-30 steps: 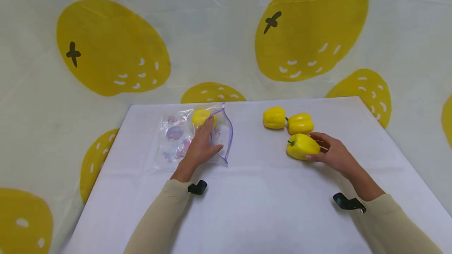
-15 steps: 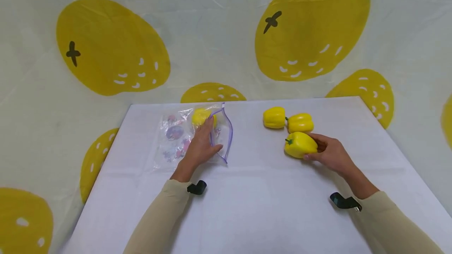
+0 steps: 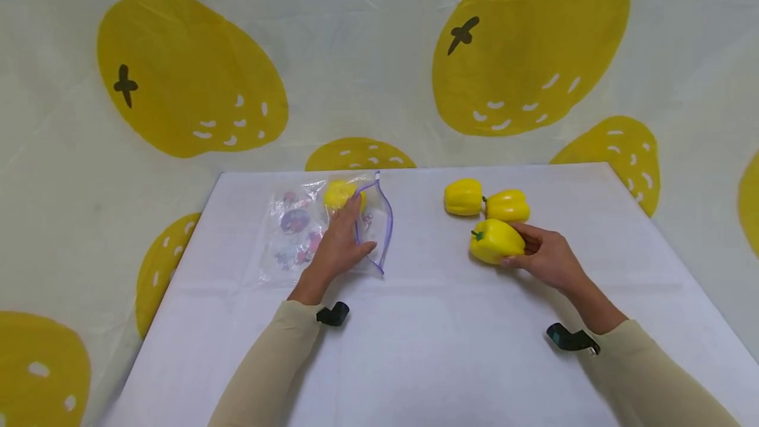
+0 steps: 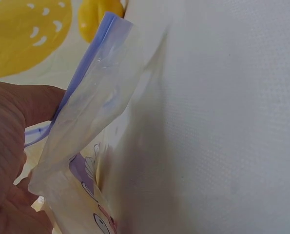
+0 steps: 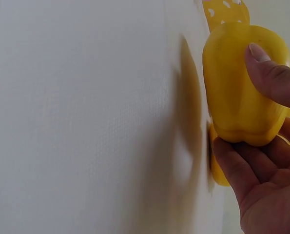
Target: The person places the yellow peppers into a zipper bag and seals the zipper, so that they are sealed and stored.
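My right hand (image 3: pixel 548 257) grips a yellow bell pepper (image 3: pixel 495 241) with a green stem. In the right wrist view, its thumb lies on one side of this pepper (image 5: pixel 237 87) and the fingers curl under the blunt end; a shadow falls beside it, so it seems just off the table. My left hand (image 3: pixel 338 242) holds the mouth of a clear zip bag (image 3: pixel 275 252) with a purple zip edge and printed pictures. In the left wrist view, the thumb touches the zip edge (image 4: pixel 86 68), and film partly covers the fingers. Another yellow pepper (image 3: pixel 337 193) lies inside the bag.
Two more yellow bell peppers, the left one (image 3: pixel 462 197) and the right one (image 3: pixel 508 205), lie behind the held pepper. All are on a white-covered table (image 3: pixel 427 348). Behind its far edge hangs a pale sheet (image 3: pixel 356 51) with large yellow fruit prints.
The right hand has closed more fully on the front pepper and moved it left, toward the bag. The left hand has stayed at the bag's mouth.
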{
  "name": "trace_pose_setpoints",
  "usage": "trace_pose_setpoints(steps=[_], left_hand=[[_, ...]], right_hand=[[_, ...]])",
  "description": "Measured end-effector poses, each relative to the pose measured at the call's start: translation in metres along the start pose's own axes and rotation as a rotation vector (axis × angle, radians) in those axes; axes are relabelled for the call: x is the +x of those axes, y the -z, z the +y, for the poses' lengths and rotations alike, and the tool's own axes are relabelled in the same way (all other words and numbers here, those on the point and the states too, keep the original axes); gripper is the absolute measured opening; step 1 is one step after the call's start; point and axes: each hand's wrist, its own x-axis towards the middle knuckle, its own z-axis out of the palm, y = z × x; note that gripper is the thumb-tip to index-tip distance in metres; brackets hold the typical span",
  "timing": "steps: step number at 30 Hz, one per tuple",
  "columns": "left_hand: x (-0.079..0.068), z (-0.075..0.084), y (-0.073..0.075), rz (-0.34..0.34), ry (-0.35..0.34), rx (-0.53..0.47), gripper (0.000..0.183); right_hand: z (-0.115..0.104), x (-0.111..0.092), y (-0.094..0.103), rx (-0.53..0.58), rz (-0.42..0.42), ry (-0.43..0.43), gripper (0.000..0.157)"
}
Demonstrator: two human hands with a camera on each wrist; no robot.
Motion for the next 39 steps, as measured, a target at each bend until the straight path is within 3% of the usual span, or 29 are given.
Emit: trace_pose_setpoints(steps=[15,25,39], left_hand=[[0.001,0.005,-0.004,-0.005,-0.024,0.015,0.102],[-0.003,0.006,0.001,0.003,-0.021,-0.002,0.102],[-0.004,0.006,0.001,-0.003,0.037,0.005,0.104]], right_hand=[[-0.005,0.002,-0.01,0.03,0.007,0.021,0.083],[-0.019,0.01,-0.018,0.054,0.007,0.049,0.082],[-0.031,0.024,-0.035,0.082,0.015,0.109,0.076]])
